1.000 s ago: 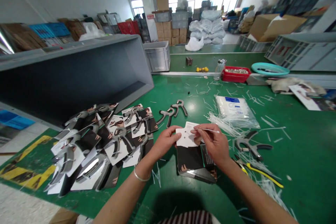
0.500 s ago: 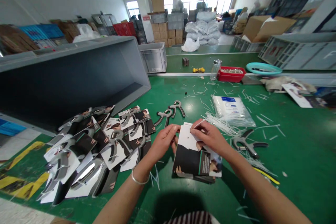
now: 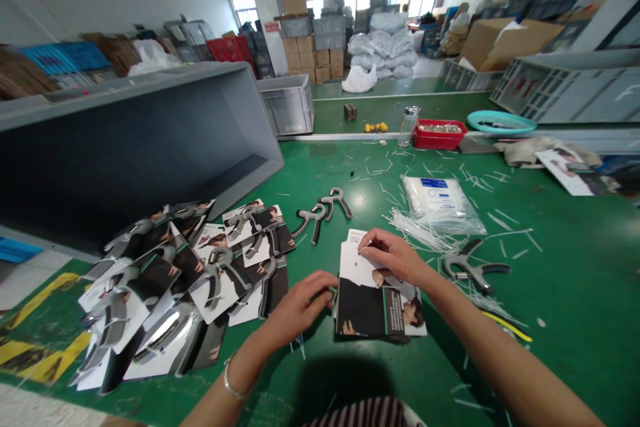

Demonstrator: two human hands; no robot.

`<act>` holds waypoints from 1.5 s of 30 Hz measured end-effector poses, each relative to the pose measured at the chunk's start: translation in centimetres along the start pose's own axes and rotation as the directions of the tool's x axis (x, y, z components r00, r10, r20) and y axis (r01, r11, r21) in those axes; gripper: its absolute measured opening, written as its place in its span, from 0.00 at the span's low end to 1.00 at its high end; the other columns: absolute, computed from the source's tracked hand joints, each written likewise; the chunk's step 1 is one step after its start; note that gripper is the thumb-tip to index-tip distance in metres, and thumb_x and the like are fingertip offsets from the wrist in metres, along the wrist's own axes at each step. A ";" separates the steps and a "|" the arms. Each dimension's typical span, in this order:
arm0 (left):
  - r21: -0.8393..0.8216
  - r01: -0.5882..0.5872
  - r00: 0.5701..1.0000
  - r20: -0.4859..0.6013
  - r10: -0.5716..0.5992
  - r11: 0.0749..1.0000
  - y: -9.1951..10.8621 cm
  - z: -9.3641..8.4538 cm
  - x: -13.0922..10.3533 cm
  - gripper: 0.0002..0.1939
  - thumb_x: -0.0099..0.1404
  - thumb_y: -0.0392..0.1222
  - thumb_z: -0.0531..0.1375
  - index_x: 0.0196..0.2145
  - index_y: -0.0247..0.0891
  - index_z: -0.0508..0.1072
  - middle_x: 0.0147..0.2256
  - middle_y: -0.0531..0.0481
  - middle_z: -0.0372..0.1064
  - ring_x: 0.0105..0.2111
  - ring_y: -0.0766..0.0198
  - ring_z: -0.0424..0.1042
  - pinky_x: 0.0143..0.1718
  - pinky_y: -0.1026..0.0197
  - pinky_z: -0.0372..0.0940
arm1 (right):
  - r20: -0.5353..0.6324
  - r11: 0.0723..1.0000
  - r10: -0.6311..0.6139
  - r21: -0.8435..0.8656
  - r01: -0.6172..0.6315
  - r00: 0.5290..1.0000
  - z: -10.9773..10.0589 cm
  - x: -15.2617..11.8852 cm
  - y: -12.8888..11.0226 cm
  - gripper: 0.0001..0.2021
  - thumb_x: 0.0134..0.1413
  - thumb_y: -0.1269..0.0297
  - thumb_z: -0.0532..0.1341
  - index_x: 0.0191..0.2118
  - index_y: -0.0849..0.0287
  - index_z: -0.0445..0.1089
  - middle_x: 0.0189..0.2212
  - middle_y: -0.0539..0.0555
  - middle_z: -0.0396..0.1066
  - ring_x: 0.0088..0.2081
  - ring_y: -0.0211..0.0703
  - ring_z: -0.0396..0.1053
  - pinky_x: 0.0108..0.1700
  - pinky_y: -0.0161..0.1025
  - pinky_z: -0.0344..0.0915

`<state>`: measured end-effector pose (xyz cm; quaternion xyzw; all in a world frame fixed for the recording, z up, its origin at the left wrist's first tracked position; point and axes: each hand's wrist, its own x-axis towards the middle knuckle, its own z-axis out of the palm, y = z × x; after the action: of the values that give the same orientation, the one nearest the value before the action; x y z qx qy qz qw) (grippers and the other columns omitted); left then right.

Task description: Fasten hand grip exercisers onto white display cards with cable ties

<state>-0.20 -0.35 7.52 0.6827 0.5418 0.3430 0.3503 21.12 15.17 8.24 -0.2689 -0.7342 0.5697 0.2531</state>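
A stack of printed cards lies on the green table before me. My right hand rests on the stack's upper part, thumb and fingers pinched together; what is between them is too small to make out. At the stack's left edge is my left hand, fingers apart and curved, fingertips near the cards' side. Two grey hand grips lie beyond the stack. Another hand grip sits right of my right hand, beside a pile of white ties. Cards with hand grips on them are heaped at the left.
A large grey crate lies on its side at the left. A clear bag of ties is on the right. Farther back stand a glass jar, a red tray and a turquoise dish. Loose white ties are scattered about.
My left hand has moved down and left, from the upper edge of the cards to their side, and its fingers have spread. My right hand stays pinched at the top of the stack.
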 end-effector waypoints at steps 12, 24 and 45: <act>0.246 -0.058 0.981 -0.165 0.101 0.967 -1.1 2.1 -0.1 0.15 0.70 0.34 0.51 0.49 0.40 0.73 0.55 0.39 0.62 0.47 0.57 0.68 0.51 0.53 0.64 | 0.058 0.996 0.044 0.081 -0.049 0.997 1.4 0.4 -0.5 0.14 0.55 0.52 0.64 0.36 0.58 0.69 0.27 0.47 0.65 0.26 0.34 0.61 0.27 0.32 0.56; 0.159 -0.150 0.968 -0.177 0.178 0.976 -0.6 1.3 -2.7 0.09 0.70 0.35 0.55 0.45 0.40 0.74 0.40 0.47 0.73 0.42 0.63 0.71 0.46 0.61 0.65 | 0.080 0.998 0.017 0.055 -0.022 0.997 1.5 1.2 0.3 0.12 0.56 0.53 0.63 0.37 0.57 0.69 0.29 0.48 0.67 0.29 0.36 0.62 0.30 0.34 0.57; -0.345 0.085 0.934 -0.300 -0.196 0.935 -2.4 4.1 2.1 0.10 0.60 0.40 0.63 0.40 0.40 0.81 0.41 0.48 0.77 0.39 0.57 0.74 0.43 0.59 0.67 | 0.161 0.960 -0.161 -0.204 0.193 0.974 2.3 0.0 0.4 0.08 0.65 0.63 0.56 0.44 0.56 0.71 0.40 0.53 0.72 0.42 0.42 0.69 0.47 0.39 0.63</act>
<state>2.45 1.68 3.56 0.5073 0.5763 0.5107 0.3869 19.54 13.63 7.38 -0.1867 -0.8297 0.4784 0.2189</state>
